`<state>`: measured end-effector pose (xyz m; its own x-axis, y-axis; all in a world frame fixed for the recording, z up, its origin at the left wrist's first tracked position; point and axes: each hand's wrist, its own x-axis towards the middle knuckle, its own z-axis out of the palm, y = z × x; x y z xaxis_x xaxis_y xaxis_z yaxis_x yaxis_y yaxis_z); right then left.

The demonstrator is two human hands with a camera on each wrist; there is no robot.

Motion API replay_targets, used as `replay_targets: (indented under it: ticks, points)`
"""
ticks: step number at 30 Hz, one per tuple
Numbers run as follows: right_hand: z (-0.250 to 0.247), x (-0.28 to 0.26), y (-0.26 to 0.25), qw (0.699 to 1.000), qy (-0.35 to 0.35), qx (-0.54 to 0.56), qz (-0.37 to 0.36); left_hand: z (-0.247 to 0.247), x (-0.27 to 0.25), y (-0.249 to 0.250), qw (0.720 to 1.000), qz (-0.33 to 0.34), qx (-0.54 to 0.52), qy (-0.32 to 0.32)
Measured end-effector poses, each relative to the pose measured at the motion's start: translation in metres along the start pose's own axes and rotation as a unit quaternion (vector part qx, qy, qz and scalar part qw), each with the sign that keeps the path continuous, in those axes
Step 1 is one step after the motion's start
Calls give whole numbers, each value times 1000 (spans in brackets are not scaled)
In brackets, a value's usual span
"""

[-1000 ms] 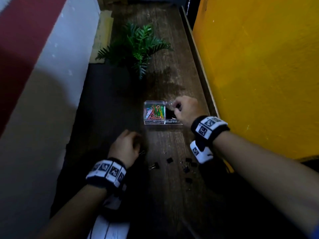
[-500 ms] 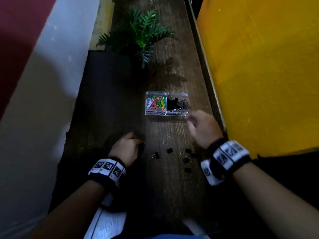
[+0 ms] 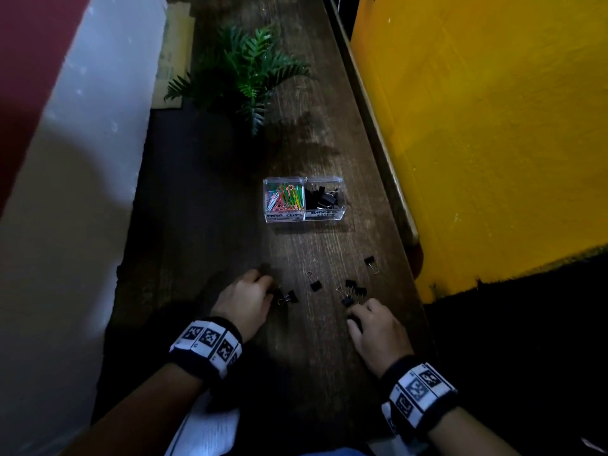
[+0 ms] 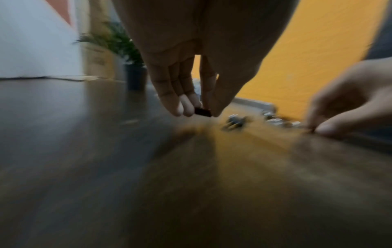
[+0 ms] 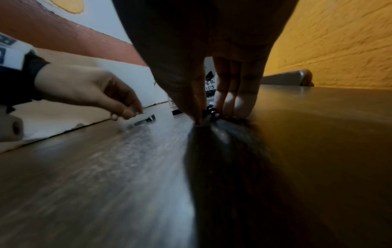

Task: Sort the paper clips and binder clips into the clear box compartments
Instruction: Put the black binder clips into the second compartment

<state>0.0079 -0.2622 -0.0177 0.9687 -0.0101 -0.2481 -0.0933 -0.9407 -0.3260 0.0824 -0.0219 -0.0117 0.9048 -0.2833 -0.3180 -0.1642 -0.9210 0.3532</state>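
Observation:
The clear box stands mid-table, with coloured paper clips in its left compartment and black binder clips in its right. Several loose black binder clips lie on the wood nearer me. My left hand hovers just above the table; in the left wrist view it pinches a small black binder clip between thumb and fingers. My right hand reaches down at the near end of the loose group. In the right wrist view its thumb and fingers close around a binder clip on the table.
A green potted plant stands farther back on the narrow wooden table. A yellow wall runs close along the right edge, and a white and red wall along the left. White paper lies at the near edge.
My right hand has come back from the box's binder clip compartment to the loose clips near me. My left hand has stayed in about the same place.

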Motion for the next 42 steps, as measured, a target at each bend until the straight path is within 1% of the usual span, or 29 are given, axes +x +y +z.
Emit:
replay_targets:
  ticks: [4,7,10,12,16,18,20,27,32,35,38,42]
  points:
    - [0,-5,-4,1000,-16,-1,2,4,-1,25,998,59,11,1]
    - [-7,-3,-1,999,1,22,34,12,0,40,996,77,41,-21]
    - [-21,11,3,996,38,44,61,15,1,43,995,69,57,-35]
    - [-28,23,4,997,45,42,52,15,2,43,996,64,58,-39]
    - [-33,41,1,1000,12,14,-1,13,5,42,995,63,63,-48]
    - [-31,45,-1,1000,-16,-4,-10,12,5,42,995,61,68,-48]
    - [-29,48,-3,999,-31,-18,-8,11,7,42,995,60,70,-49]
    - [-29,51,-9,999,-41,-28,-2,5,16,45,993,57,72,-69]
    - [-31,52,-8,999,-42,-4,13,-3,19,42,994,48,58,-75]
    - [-35,53,-8,999,-33,10,22,-15,24,46,997,58,26,-53]
    - [-45,61,-12,1000,-8,24,6,-32,43,58,998,64,9,-1]
    - [-65,76,-20,999,31,44,-2,-62,85,80,993,94,-5,74]
